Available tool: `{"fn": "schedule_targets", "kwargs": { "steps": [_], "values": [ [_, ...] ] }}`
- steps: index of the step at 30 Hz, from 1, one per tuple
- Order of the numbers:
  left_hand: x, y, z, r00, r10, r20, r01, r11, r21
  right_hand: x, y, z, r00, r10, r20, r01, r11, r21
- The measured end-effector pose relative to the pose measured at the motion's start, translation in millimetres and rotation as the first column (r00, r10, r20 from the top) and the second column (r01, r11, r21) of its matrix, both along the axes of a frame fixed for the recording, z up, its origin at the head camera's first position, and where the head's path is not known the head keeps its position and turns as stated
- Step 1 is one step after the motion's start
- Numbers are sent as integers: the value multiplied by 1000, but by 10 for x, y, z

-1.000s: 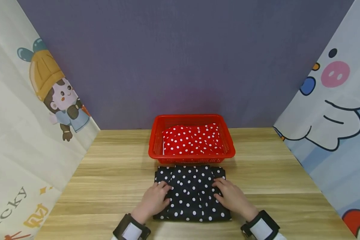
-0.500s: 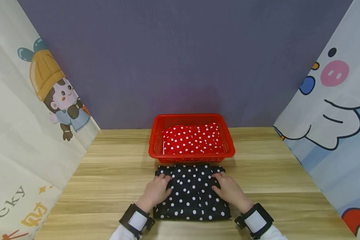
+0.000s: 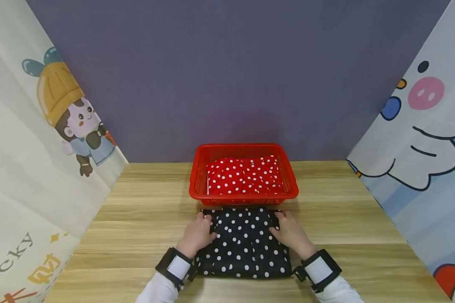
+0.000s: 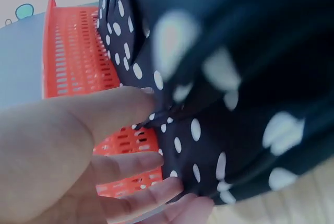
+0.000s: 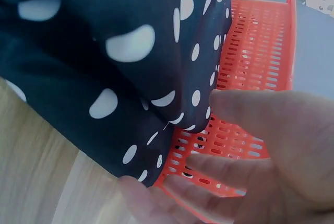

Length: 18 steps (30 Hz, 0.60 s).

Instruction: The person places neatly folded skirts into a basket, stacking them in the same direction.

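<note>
A folded black cloth with white dots (image 3: 245, 248) lies on the wooden table (image 3: 136, 235), its far edge against a red basket (image 3: 197, 191). My left hand (image 3: 202, 225) holds the cloth at its far left corner and my right hand (image 3: 284, 225) holds the far right corner. In the left wrist view the thumb (image 4: 120, 109) lies on the black cloth (image 4: 250, 104) while the fingers (image 4: 141, 192) curl under its edge. The right wrist view shows the same pinch: thumb (image 5: 250, 109) above the cloth (image 5: 104, 51), fingers (image 5: 151, 198) below.
A folded red cloth with white dots (image 3: 244, 176) fills the red basket, which stands at the middle back of the table. Printed cartoon curtains (image 3: 30, 168) close off both sides and a purple wall (image 3: 227, 75) the back. Bare wood lies left and right of the cloth.
Both hands have slid forward over the black cloth, from its middle to the far corners by the basket, and their fingers now wrap the edges. The cloth has stayed in place.
</note>
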<state>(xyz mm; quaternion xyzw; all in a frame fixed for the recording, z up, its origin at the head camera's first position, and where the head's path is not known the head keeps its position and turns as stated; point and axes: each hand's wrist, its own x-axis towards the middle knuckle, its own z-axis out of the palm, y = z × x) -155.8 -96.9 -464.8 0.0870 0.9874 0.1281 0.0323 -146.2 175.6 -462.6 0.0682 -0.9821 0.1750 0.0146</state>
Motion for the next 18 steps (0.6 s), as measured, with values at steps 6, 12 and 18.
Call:
{"fn": "schedule_targets", "kwargs": {
  "steps": [6,12,18],
  "values": [
    [-13,-106,97,999,4,34,-4,1000,23,-19,29,0,997,-25,69,24,1000,10],
    [-71,-147,189,995,-25,95,22,999,33,-45,31,19,992,-37,124,33,999,28],
    [-105,-111,271,991,-44,129,39,998,40,-63,-7,61,984,-45,172,41,999,24]
  ]
}}
